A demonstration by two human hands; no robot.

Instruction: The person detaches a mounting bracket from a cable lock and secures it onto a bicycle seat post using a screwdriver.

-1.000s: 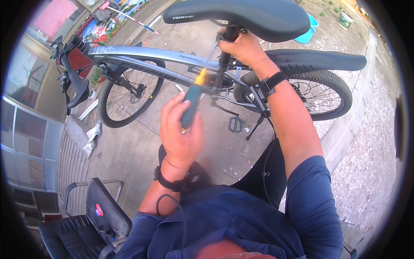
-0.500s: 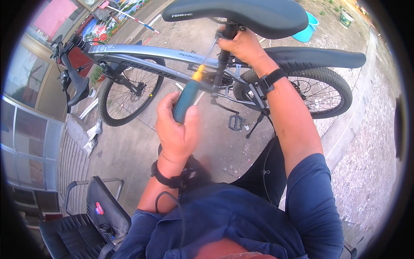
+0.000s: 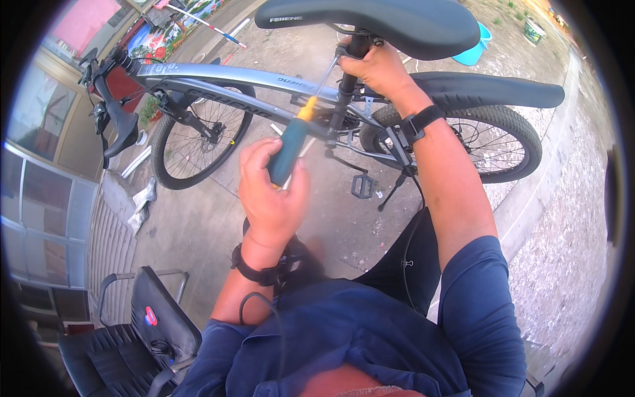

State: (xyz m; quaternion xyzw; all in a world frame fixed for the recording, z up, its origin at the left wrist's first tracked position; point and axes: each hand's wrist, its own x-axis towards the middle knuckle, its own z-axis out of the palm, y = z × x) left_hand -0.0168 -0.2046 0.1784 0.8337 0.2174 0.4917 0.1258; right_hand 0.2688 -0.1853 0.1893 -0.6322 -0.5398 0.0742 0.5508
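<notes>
My left hand (image 3: 270,198) is closed round the dark green handle of a screwdriver (image 3: 290,152) with a yellow collar. Its thin metal shaft slants up to a small grey part (image 3: 342,50) on the seat post, just under the black saddle (image 3: 377,25). What the tip meets there is too small to make out. My right hand (image 3: 382,71) wraps round the top of the black seat post (image 3: 345,92) from the right, its thumb beside that grey part; some of its fingers are hidden behind the post. The grey bicycle (image 3: 225,83) stands sideways before me, handlebar to the left.
At the lower left is a black armchair (image 3: 99,354) with a red and blue item and a coiled cable on it. The bicycle's kickstand (image 3: 391,193) and pedal (image 3: 362,186) stick out toward me. Beyond the saddle lies a turquoise basin (image 3: 475,47).
The bicycle and both hands appear slightly shifted to the right in the view. My left fingers have moved a little on the screwdriver handle; my right hand keeps its hold.
</notes>
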